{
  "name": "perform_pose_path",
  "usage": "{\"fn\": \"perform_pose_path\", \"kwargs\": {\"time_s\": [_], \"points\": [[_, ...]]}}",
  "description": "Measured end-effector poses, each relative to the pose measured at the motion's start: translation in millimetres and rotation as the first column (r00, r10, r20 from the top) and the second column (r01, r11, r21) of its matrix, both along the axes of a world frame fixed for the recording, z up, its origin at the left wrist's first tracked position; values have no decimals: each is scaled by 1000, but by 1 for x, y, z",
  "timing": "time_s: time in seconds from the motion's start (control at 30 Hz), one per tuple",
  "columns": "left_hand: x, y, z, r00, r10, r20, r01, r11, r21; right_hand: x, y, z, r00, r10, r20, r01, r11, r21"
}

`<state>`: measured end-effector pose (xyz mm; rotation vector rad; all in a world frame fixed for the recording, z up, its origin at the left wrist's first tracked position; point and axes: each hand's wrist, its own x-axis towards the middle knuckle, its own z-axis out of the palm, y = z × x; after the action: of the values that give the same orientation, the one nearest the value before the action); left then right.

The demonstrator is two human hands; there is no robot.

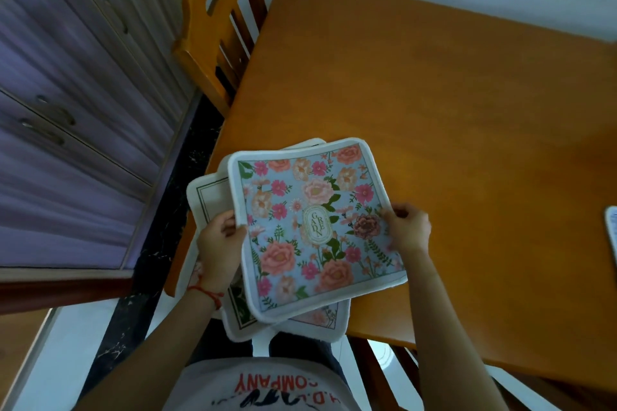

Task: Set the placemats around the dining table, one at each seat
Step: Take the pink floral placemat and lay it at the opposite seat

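Observation:
I hold a small stack of square placemats over the near left corner of the orange wooden dining table [450,117]. The top placemat [314,223] is blue with pink and peach flowers and a white border. My right hand [405,230] pinches its right edge. My left hand [218,245] grips the left side of the stack, thumb on the top placemat's edge. Beneath it lie two or more other placemats [208,197] with white borders, mostly hidden. Another placemat [611,237] shows only as a sliver on the table at the right frame edge.
A wooden chair [217,27] stands pushed against the table's left side. Part of another chair [390,364] shows under the near edge. A purple-fronted cabinet [73,117] fills the left. A white wall runs behind the table.

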<state>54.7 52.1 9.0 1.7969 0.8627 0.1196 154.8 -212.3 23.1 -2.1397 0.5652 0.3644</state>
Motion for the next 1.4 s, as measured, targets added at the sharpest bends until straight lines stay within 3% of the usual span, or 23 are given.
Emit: {"fn": "perform_pose_path", "kwargs": {"time_s": [0.47,0.83,1.4], "points": [[35,71,4,977,-204,60,204,979,4,-68,60,9,951,-306,35,306,952,17],[31,110,4,890,-456,23,456,890,-4,-166,118,5,809,-586,47,585,810,37],[-58,122,15,784,-620,24,618,784,59,-322,177,1,677,-734,53,726,678,116]]}}
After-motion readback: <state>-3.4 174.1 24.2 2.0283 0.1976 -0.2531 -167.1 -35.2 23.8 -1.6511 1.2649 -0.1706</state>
